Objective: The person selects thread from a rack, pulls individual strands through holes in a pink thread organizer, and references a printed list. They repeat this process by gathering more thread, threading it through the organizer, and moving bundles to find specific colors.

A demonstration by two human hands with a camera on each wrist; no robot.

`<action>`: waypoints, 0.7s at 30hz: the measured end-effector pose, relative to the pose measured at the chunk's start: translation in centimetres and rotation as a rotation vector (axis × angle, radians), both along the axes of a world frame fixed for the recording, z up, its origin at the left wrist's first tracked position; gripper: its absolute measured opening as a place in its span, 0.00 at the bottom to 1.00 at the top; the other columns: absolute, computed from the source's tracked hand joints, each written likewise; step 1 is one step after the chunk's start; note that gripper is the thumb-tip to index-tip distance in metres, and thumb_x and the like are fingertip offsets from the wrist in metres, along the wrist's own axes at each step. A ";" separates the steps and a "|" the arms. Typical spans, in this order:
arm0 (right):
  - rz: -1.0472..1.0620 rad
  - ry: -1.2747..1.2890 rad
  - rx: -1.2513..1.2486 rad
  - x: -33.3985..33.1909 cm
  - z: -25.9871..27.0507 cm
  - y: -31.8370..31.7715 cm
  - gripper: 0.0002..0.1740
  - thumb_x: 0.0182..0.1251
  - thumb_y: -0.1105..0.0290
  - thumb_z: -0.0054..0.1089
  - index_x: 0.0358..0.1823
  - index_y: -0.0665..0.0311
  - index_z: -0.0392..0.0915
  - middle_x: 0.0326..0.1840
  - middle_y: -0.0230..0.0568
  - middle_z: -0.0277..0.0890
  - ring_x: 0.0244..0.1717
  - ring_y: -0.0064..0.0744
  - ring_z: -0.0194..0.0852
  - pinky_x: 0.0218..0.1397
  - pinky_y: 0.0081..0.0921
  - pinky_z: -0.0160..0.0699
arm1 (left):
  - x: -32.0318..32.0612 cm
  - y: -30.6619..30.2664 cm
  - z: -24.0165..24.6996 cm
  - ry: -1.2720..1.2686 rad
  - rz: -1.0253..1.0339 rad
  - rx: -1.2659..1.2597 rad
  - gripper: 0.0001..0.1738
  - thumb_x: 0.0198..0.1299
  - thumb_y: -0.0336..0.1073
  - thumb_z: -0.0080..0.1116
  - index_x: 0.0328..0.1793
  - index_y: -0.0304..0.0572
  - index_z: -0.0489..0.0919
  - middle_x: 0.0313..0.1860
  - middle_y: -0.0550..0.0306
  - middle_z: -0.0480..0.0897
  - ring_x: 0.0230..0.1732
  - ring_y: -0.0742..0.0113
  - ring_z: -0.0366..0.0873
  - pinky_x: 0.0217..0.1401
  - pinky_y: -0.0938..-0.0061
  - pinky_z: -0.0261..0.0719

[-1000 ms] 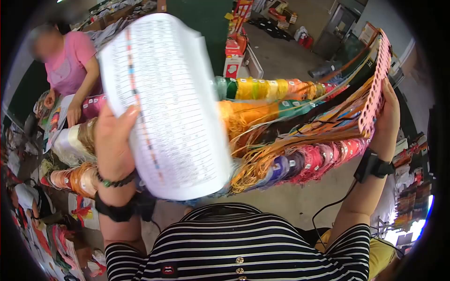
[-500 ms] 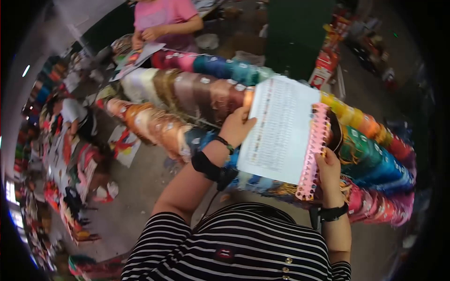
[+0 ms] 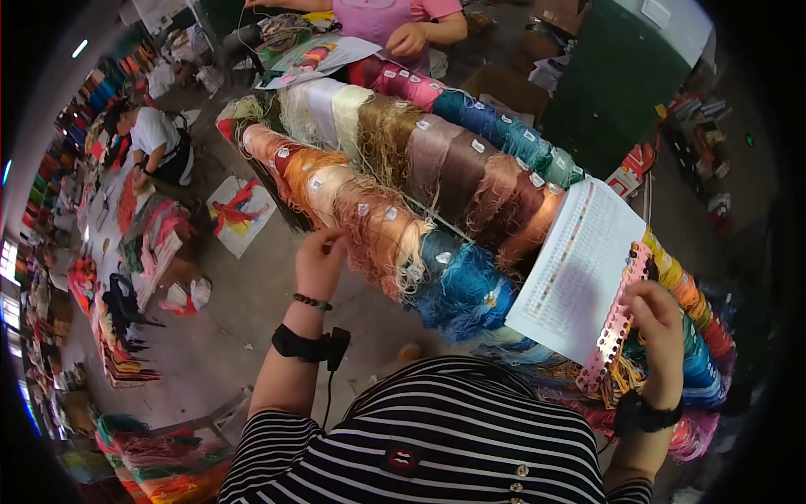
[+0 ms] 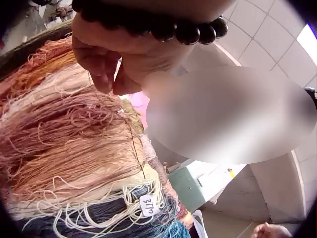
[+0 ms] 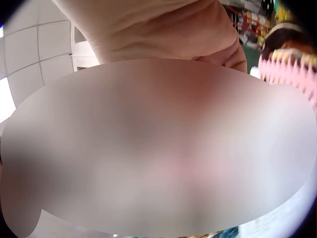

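Observation:
Beside the peach and brown thread skeins (image 3: 369, 214), my left hand (image 3: 321, 259) has its fingers curled. The left wrist view shows its thumb and fingers (image 4: 106, 82) pinched together, with a thin dark strand (image 4: 132, 136) running down from them over the skeins. A printed sheet (image 3: 575, 273) lies across the skeins at the right, next to a pink strip with holes (image 3: 617, 323). My right hand (image 3: 659, 323) is at that strip, its fingers loosely bent; whether they touch it is unclear. The pink strip (image 5: 287, 72) shows at the right wrist view's edge.
Labelled skeins cover several long bars, including a blue bundle (image 3: 470, 290). Across them a person in pink (image 3: 386, 25) stands by papers (image 3: 319, 59). Another person (image 3: 155, 139) bends over cloth at the left. A picture sheet (image 3: 239, 214) lies on the floor.
My left hand has left the printed sheet and moved left to the peach skeins. The sheet and pink strip now rest over the skeins, and the right hand's fingers have loosened. The head view has swung left.

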State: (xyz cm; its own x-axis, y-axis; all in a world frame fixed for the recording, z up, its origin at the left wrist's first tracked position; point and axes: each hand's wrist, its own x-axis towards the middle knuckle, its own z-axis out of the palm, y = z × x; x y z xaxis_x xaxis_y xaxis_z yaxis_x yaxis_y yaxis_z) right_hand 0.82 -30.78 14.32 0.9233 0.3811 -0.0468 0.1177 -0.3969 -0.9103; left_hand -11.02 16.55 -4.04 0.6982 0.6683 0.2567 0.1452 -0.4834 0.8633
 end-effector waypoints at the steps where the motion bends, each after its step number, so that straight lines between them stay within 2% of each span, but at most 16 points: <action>1: 0.082 0.016 0.000 0.1 0.7 3.0 0.11 0.70 0.69 0.61 0.48 0.67 0.79 0.40 0.31 0.79 0.41 0.20 0.75 0.45 0.18 0.73 | 0.4 -0.1 -0.3 -0.018 -0.007 0.051 0.11 0.58 0.31 0.64 0.47 0.38 0.84 0.34 0.55 0.82 0.30 0.69 0.79 0.35 0.74 0.77; 2: 0.193 0.051 -0.003 0.4 0.7 6.0 0.11 0.69 0.69 0.61 0.48 0.67 0.79 0.40 0.32 0.80 0.41 0.20 0.75 0.46 0.19 0.74 | 0.8 -0.4 -0.4 -0.035 -0.043 0.024 0.10 0.56 0.32 0.66 0.44 0.38 0.84 0.34 0.53 0.82 0.31 0.65 0.79 0.37 0.72 0.78; 5: 0.541 0.060 -0.036 1.4 -1.5 15.0 0.11 0.70 0.70 0.62 0.49 0.67 0.80 0.40 0.30 0.81 0.42 0.17 0.76 0.46 0.19 0.75 | 2.5 -1.5 1.3 -0.074 -0.018 0.200 0.08 0.54 0.32 0.67 0.40 0.38 0.83 0.34 0.52 0.82 0.33 0.60 0.80 0.40 0.70 0.78; 6: 0.588 0.110 -0.024 1.3 -2.5 17.8 0.11 0.69 0.69 0.63 0.49 0.67 0.81 0.40 0.32 0.82 0.42 0.21 0.78 0.46 0.22 0.76 | 3.4 -0.8 1.1 -0.182 -0.059 0.349 0.07 0.54 0.32 0.66 0.38 0.37 0.82 0.34 0.51 0.82 0.35 0.56 0.80 0.42 0.69 0.79; 7: 0.637 0.161 -0.013 1.1 -3.4 20.5 0.12 0.68 0.69 0.63 0.49 0.66 0.81 0.40 0.33 0.82 0.42 0.25 0.80 0.46 0.24 0.77 | 4.1 0.4 0.7 -0.139 -0.134 0.248 0.07 0.55 0.31 0.66 0.38 0.37 0.82 0.33 0.52 0.82 0.34 0.59 0.80 0.41 0.70 0.78; 9: 0.880 -0.326 -0.153 1.5 -4.9 25.3 0.14 0.63 0.69 0.66 0.49 0.66 0.81 0.42 0.39 0.83 0.44 0.39 0.82 0.50 0.32 0.78 | 5.2 3.4 -0.2 -0.059 -0.277 0.047 0.06 0.57 0.31 0.64 0.38 0.37 0.82 0.31 0.53 0.82 0.32 0.63 0.80 0.39 0.72 0.78; 10: 0.945 -0.493 -0.101 1.7 -6.5 27.6 0.16 0.61 0.69 0.66 0.49 0.65 0.81 0.44 0.41 0.83 0.47 0.43 0.81 0.52 0.35 0.78 | 5.6 4.5 -0.3 -0.105 -0.327 -0.137 0.06 0.59 0.29 0.62 0.41 0.35 0.82 0.27 0.62 0.81 0.28 0.75 0.75 0.32 0.79 0.74; 11: 1.008 -0.659 -0.044 1.9 -8.2 29.7 0.17 0.58 0.69 0.66 0.49 0.64 0.81 0.46 0.43 0.82 0.50 0.46 0.80 0.54 0.38 0.78 | 5.9 5.5 -0.3 -0.101 -0.304 -0.170 0.06 0.60 0.29 0.62 0.41 0.34 0.83 0.28 0.62 0.82 0.28 0.76 0.75 0.33 0.80 0.74; 13: 1.029 -0.947 -0.167 1.4 -9.7 33.0 0.19 0.57 0.72 0.65 0.51 0.64 0.79 0.49 0.45 0.80 0.52 0.49 0.78 0.56 0.41 0.76 | 6.4 7.2 0.2 -0.093 -0.262 -0.231 0.06 0.62 0.30 0.62 0.41 0.33 0.83 0.29 0.63 0.83 0.30 0.77 0.76 0.34 0.81 0.75; 14: 1.031 -1.091 -0.223 1.6 -10.4 34.1 0.20 0.57 0.74 0.65 0.52 0.64 0.78 0.51 0.46 0.79 0.53 0.50 0.77 0.57 0.42 0.75 | 6.3 7.9 0.7 -0.048 -0.221 -0.176 0.07 0.63 0.30 0.61 0.43 0.33 0.83 0.30 0.63 0.83 0.31 0.78 0.77 0.36 0.81 0.76; 17: 0.997 -0.805 -0.189 5.5 -12.9 37.3 0.21 0.58 0.73 0.64 0.55 0.64 0.76 0.59 0.49 0.74 0.56 0.51 0.75 0.61 0.39 0.74 | 5.6 7.8 -0.2 -0.220 -0.095 -0.167 0.09 0.62 0.31 0.62 0.45 0.34 0.82 0.31 0.59 0.83 0.30 0.76 0.77 0.34 0.78 0.76; 18: 0.866 -0.736 -0.119 6.3 -12.6 38.0 0.21 0.59 0.71 0.64 0.55 0.65 0.77 0.58 0.51 0.74 0.56 0.52 0.75 0.63 0.38 0.73 | 5.3 7.4 -1.3 -0.339 -0.051 -0.199 0.10 0.63 0.30 0.61 0.48 0.35 0.81 0.33 0.59 0.82 0.32 0.76 0.77 0.34 0.78 0.76; 19: 0.733 -0.663 -0.053 7.1 -12.3 38.3 0.21 0.60 0.70 0.63 0.55 0.65 0.77 0.58 0.53 0.75 0.56 0.53 0.75 0.64 0.37 0.71 | 4.6 6.8 -2.3 -0.316 -0.023 -0.236 0.09 0.63 0.30 0.61 0.48 0.36 0.81 0.34 0.60 0.82 0.32 0.76 0.77 0.34 0.77 0.76; 20: 0.528 -0.362 -0.020 8.4 -13.9 38.2 0.21 0.61 0.71 0.62 0.56 0.66 0.76 0.55 0.54 0.76 0.56 0.54 0.75 0.62 0.37 0.73 | 3.5 5.9 -2.6 -0.292 0.003 -0.271 0.09 0.63 0.30 0.61 0.48 0.36 0.81 0.34 0.60 0.82 0.32 0.75 0.77 0.34 0.77 0.76; 21: 0.404 -0.208 0.029 8.8 -13.7 38.5 0.21 0.60 0.71 0.62 0.55 0.65 0.77 0.53 0.53 0.77 0.57 0.53 0.74 0.62 0.38 0.74 | 2.7 5.0 -2.7 -0.271 0.027 -0.303 0.09 0.63 0.30 0.61 0.48 0.36 0.81 0.34 0.60 0.82 0.32 0.75 0.77 0.34 0.76 0.76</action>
State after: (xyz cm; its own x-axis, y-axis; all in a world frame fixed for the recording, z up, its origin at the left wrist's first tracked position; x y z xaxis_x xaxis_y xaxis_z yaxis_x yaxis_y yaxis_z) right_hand 9.59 7.71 0.64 0.6888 0.7114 0.1395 0.4394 -0.2565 -0.8609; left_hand -8.36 21.56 -6.73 0.6135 0.7592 0.2175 -0.0979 -0.2002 0.9749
